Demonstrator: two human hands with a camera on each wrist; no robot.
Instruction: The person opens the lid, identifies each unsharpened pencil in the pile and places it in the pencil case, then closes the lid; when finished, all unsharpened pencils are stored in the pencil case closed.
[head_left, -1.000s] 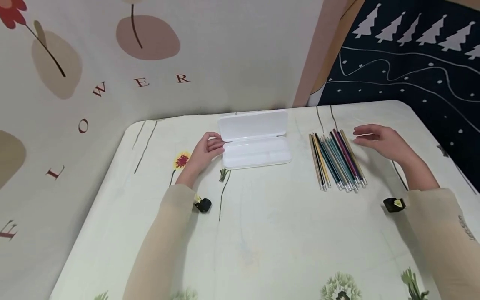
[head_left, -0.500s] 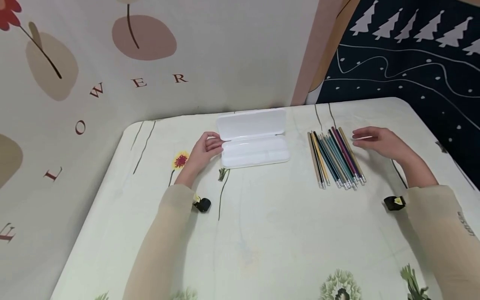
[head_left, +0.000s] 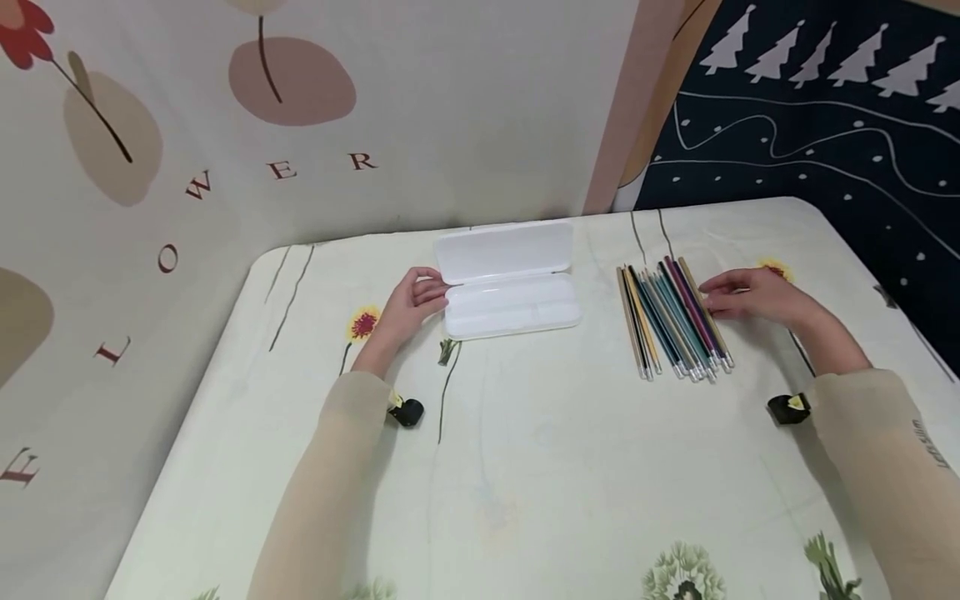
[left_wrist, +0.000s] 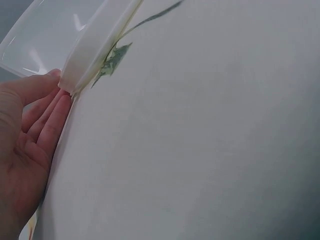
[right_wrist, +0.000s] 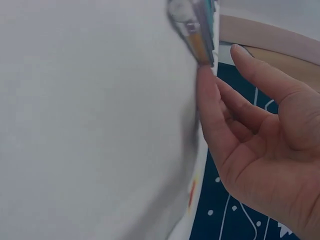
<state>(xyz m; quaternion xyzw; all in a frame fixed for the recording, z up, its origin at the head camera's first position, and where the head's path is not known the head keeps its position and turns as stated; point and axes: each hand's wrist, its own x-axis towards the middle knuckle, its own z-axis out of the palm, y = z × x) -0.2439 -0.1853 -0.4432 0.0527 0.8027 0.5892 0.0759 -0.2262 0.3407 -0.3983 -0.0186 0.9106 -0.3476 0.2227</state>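
Pencils in a loose, slightly fanned row lie on the right of the bench, silvery ends near and opposite ends far; their shared direction probably makes them easier to pick out or gather. At the row's right edge is the right hand, its fingers released: they extend towards the rightmost pencil and seem to touch it, while the right wrist view shows the thumb standing apart, so no grasp is formed. Approaching from the outer side presumably leaves the remaining pencils undisturbed.

Left of the pencils, and apart from them, stands a white box. Its lid tilts up along the far side, which leaves the shallow tray facing the person. The fingers of the left hand grasp the box at its left end, pinching the corner between thumb and fingertips; this hold likely steadies a light object against sliding. Beyond the bench, a pale printed hanging meets a dark one with trees at far right.
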